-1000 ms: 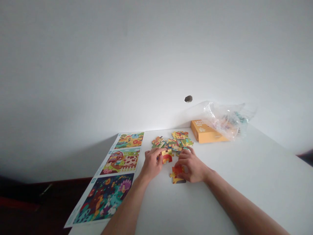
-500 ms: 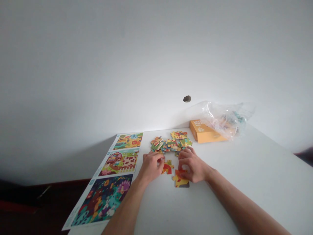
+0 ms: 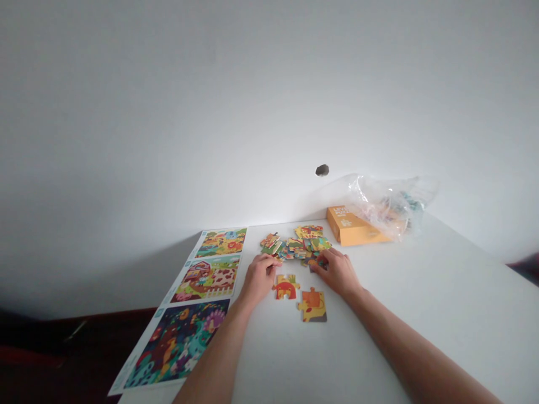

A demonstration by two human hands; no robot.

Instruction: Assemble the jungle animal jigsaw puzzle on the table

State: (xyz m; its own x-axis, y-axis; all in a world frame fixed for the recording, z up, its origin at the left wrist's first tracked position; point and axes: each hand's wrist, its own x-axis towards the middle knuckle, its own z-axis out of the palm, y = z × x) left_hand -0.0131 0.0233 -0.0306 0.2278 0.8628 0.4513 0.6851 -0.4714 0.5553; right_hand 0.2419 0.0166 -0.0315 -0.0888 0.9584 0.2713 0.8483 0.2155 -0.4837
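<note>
"Pale wall (image 3: 252, 123) behind, with a dark hole (image 3: 322, 170) in it, and a white surface (image 3: 303, 359) running up to its foot. Where is there room to move?"

"Mostly to the right: plain white stretches from the right forearm out to the slanting far-right edge. Between the forearms it is open too, toward the near side."

"And the left?"

"Tighter. A printed sheet (image 3: 174, 302) with three pictures lies along the left edge, close beside the left forearm. Beyond that edge is dark floor (image 3: 96, 348)."

"What bounds the back?"

"An orange box (image 3: 357, 233) at the back right, with a clear plastic bag (image 3: 389, 205) draped over part of it. Left of the box sits the pile of puzzle pieces (image 3: 296, 246), some overlapping."

"How are the hands set?"

"Both reach forward, palms down. The left hand (image 3: 261, 276) is at the pile's near left, fingers curled toward the thumb; I can't tell whether it grips anything. The right hand (image 3: 338, 273) is at the near right, fingers half bent, thumb and fingertips about a piece there, its grip unclear."

"Anything nearer?"

"Two pieces lie flat, apart: a red-faced piece (image 3: 285, 289) by the left hand, and an orange-and-yellow piece (image 3: 314, 307) nearer and to the right."
</note>
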